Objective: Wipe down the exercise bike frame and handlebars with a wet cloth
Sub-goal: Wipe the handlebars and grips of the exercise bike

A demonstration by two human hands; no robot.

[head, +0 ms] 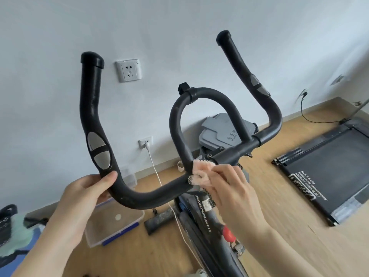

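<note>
A: Nearest items first. What do the hands hold?

B: Left hand (pixel 87 188): wrapped around the lower bend of the left handlebar arm, thumb (pixel 108 175) pressed on the black grip just under the silver pulse sensor (pixel 99 152). Right hand (pixel 231 188): fingers pinched closed on a pink cloth (pixel 201 172), bunched and pressed against the handlebars (pixel 151 196) where the inner loop meets the crossbar, beside the central clamp.

A: Below the hands?

B: Bike frame (pixel 207 220): black tube with white lettering, running down and toward the viewer; a red knob (pixel 228 233) on its right side. A white cable (pixel 179 220) hangs alongside it.

A: On the floor?

B: Wooden floor. Clear plastic box (pixel 111 222) with blue clips, left of the frame. Black treadmill (pixel 327 168), to the right, lying flat. Small white cup (pixel 180 165) near the skirting. Grey lidded bin (pixel 217 132) seen through the handlebar loop.

A: Farthest?

B: Pale wall. One empty socket (pixel 129 70) between the handlebar arms; a lower socket (pixel 145 141) with the white cable plugged in. Both handlebar ends point upward against the wall, each capped in black.
</note>
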